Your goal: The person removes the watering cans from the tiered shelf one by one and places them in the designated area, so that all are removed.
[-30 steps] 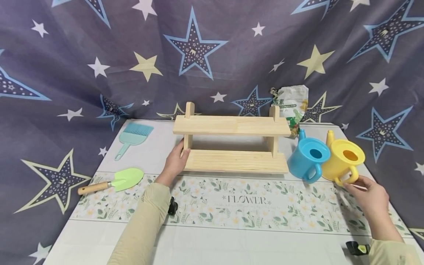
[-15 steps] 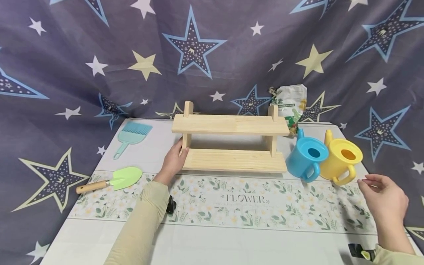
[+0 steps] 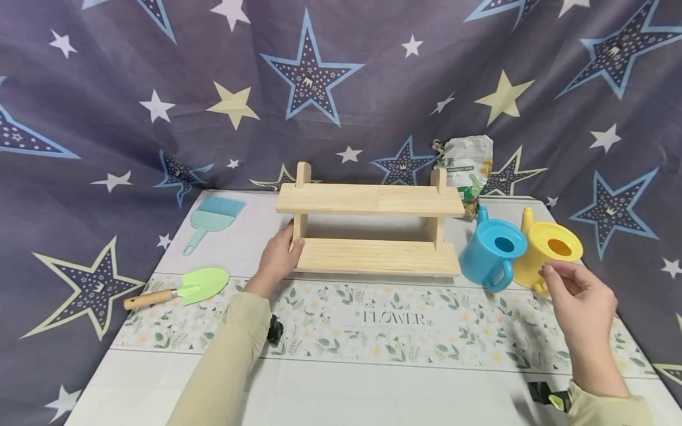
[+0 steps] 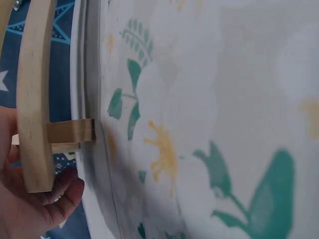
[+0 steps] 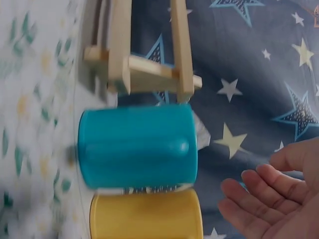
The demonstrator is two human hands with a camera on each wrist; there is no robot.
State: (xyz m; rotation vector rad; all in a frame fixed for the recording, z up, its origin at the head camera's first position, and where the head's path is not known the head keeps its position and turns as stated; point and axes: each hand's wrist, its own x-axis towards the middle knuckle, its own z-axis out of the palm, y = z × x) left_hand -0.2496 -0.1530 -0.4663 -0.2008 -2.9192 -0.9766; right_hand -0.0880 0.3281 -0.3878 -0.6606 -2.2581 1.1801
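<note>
At the middle back of the table stands a two-tier wooden shelf (image 3: pixel 373 257) of pale boards. My left hand (image 3: pixel 277 258) grips its left end by the lower board; in the left wrist view, thumb and fingers lie on either side of the wooden end. To the right of the shelf are a blue watering can (image 3: pixel 486 254) and a yellow watering can (image 3: pixel 539 242), side by side with spouts pointing back. My right hand (image 3: pixel 585 307) is in front of the yellow can, overlapping its handle in the head view. Its fingers (image 5: pixel 286 191) are loosely bent with nothing in them.
A light-blue brush and dustpan (image 3: pixel 212 221) lies at the back left, with a green trowel (image 3: pixel 203 285) nearer. Behind the blue can leans a white printed bag (image 3: pixel 466 165). A star-patterned curtain (image 3: pixel 373 94) hangs behind the table; a floral strip (image 3: pixel 394 340) crosses it.
My right hand first lets go of the yellow can's handle and draws back to the right, then comes left and forward over the handle. The left hand stays on the shelf.
</note>
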